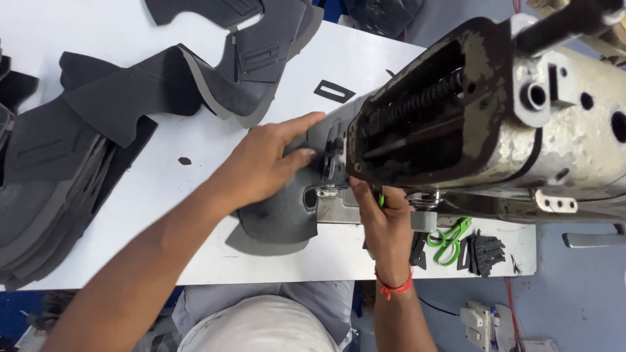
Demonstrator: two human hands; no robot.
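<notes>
- left hand (264, 166) lies flat, fingers spread, pressing a grey piece (277, 218) on the white table (195, 195), just beside the sewing machine (495, 111).
- right hand (385, 218) sits under the machine head, touching the piece's edge; its grip is hidden, cannot tell.
- grey stacks (59, 176) lie at the left.
- green scissors (450, 238) lie right of the right hand.

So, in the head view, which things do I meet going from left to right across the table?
Stack of grey cut pieces → left hand → grey piece under the needle → right hand → green scissors → small dark pieces.
</notes>
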